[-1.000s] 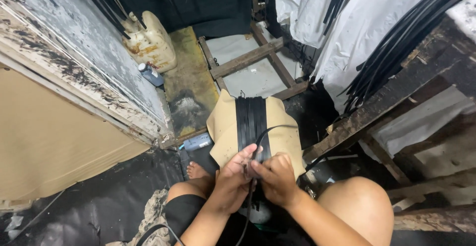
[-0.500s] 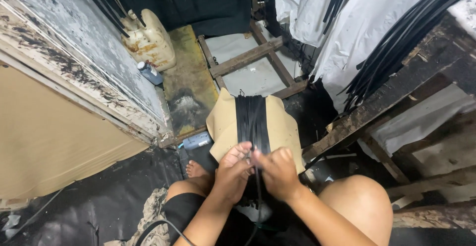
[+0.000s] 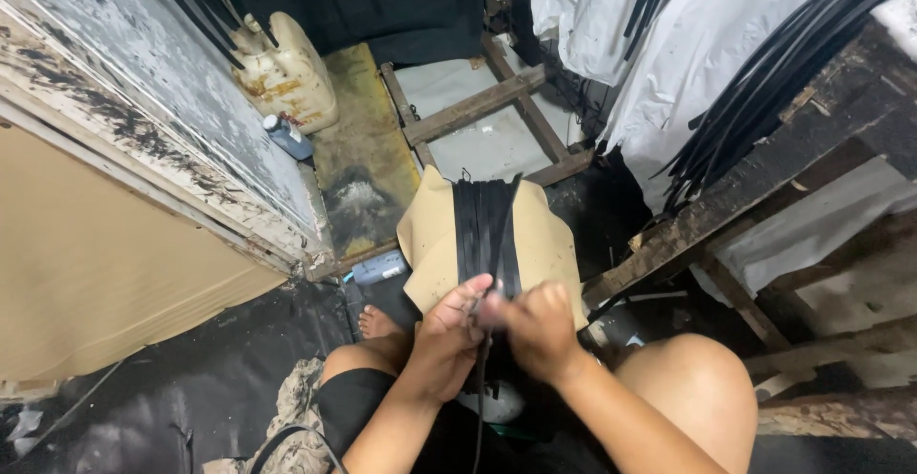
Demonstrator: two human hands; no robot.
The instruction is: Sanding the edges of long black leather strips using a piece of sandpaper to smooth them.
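Black straps [image 3: 485,235] on tan sheet [image 3: 544,245], both hands [image 3: 497,326] now pinched together on one strand, lower than before.

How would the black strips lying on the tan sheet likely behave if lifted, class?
Probably floppy: one black strip hangs limp below the left hand and right hand. Likely light, since the thin tan sheet carries them.

Black straps [image 3: 484,230] cross tan card [image 3: 544,245]; jug [image 3: 287,77] seemingly cream.
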